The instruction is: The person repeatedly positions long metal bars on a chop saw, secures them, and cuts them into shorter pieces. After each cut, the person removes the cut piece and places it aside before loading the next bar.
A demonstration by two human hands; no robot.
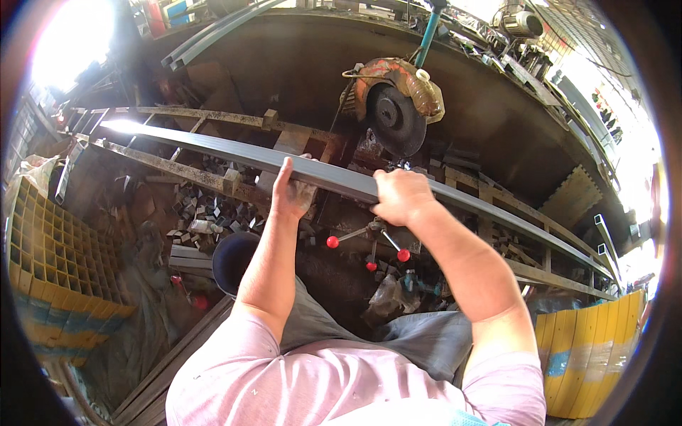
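Observation:
A long grey metal tube (213, 147) runs across the view, from the bright far left down to the lower right. My left hand (291, 195) is closed round it left of the middle, with the thumb against the near side and the other fingers mostly hidden. Farther right, my right hand (403, 197) grips the tube from above. Just beyond the tube is a cut-off saw's dark round disc (395, 119), beneath an orange guard (387, 69). Below my right hand sits a clamp handle (374, 227) with red ball knobs.
Ladder-like metal rails (206, 183) lie under the tube. Short tube offcuts (206, 216) are heaped below them. Bundles of yellow tubes stand at the left (64, 259) and the lower right (590, 348). A cluttered ledge (497, 57) runs along the back.

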